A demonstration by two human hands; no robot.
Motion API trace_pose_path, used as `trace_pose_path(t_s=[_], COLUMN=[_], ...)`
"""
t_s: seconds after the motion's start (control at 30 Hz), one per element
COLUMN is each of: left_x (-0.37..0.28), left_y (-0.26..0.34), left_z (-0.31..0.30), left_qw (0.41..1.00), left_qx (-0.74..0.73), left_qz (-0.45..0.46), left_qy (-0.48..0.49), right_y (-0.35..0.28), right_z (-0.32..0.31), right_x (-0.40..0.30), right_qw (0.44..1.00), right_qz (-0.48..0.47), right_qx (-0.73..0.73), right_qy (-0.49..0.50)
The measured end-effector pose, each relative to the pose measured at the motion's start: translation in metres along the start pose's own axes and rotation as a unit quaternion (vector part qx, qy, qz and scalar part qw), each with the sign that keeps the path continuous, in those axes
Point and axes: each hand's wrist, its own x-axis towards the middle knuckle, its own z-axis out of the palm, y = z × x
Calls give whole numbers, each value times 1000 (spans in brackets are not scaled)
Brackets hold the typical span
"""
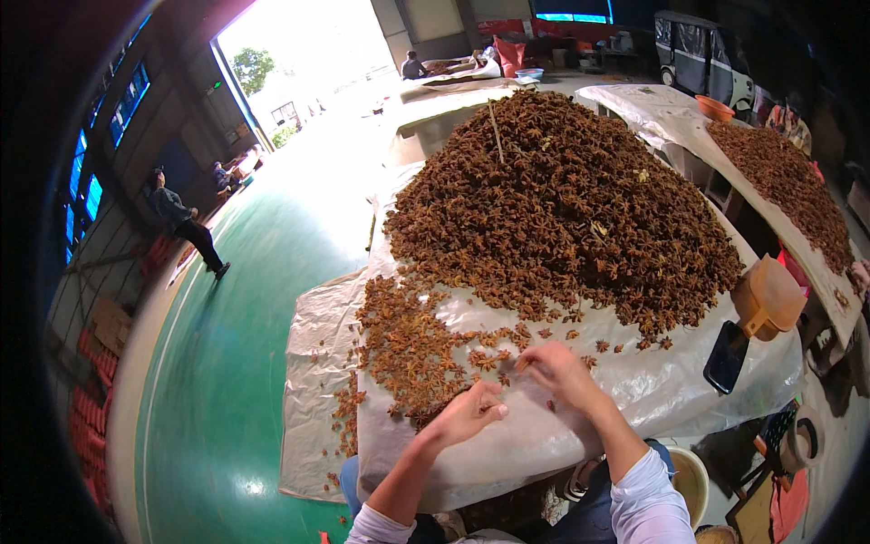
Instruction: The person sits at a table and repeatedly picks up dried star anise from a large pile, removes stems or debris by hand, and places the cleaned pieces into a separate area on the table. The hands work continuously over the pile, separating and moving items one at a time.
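Observation:
A large heap of dried star anise [564,211] rises on a table covered with a pale plastic sheet [652,401]. My left hand [470,413] hovers over the sheet's near part, fingers curled, beside a thin spread of lighter star anise [408,347]. To its right, my right hand [561,375] bends its fingers down over a few loose pieces. Something brownish shows at its fingertips, too small to tell whether it is held. One single star anise [503,379] lies between the two hands. Whether the left fingers pinch anything is hidden.
At the table's right edge lie an orange plastic scoop [771,299] and a dark smartphone [726,357]. Fallen pieces dot a ground sheet [316,394] at left. A pale bucket [690,476] stands by my right leg. A person [180,217] is on the green floor [224,381].

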Motion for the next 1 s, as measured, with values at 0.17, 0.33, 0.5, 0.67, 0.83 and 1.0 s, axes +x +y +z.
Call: trace_pose_path(t_s=[0.17,0.33,0.5,0.67,0.83,1.0], left_x=[7,8,44,91,130,102], left_y=[-16,-5,-15,6,16,-3], left_z=[30,50,28,58,92,73], left_qw=[967,950,922,887,909,918], left_qx=[-191,49,116,243,296,271], left_qz=[-8,57,51,211,204,177], left_qy=[167,305,365,332,210,230], right_y=[-48,-70,-96,-43,80,84], right_z=[14,27,20,-30,-115,-63], right_x=[-18,-21,-41,-28,-65,-55], right_qw=[993,997,960,989,771,869], right_qz=[-40,16,96,92,361,331], right_qx=[-50,7,205,-110,-427,-343], right_qy=[-103,-72,-167,26,304,136])
